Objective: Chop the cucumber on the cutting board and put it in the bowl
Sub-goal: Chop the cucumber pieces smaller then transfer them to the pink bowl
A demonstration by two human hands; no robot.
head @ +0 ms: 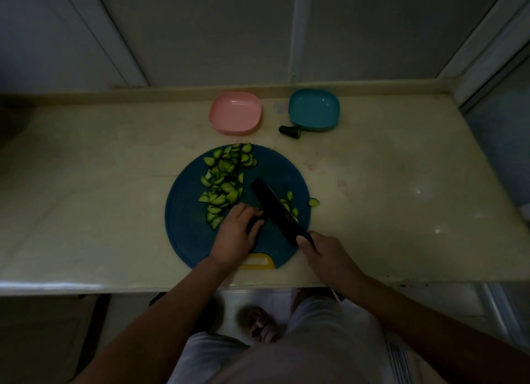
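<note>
Gripping the likely slippery dark-green cucumber stub (256, 222), the left hand (236, 236) braces; the right hand (325, 256) clasps a black knife (274, 211).

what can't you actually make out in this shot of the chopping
Head view, dim:
- uncut cucumber: its length, covered by the left hand and the knife blade.
- knife handle: wrapped inside the right hand.
- slices right of the blade: partly behind it, no count possible.
- yellow board handle: left part under the left wrist.
</note>
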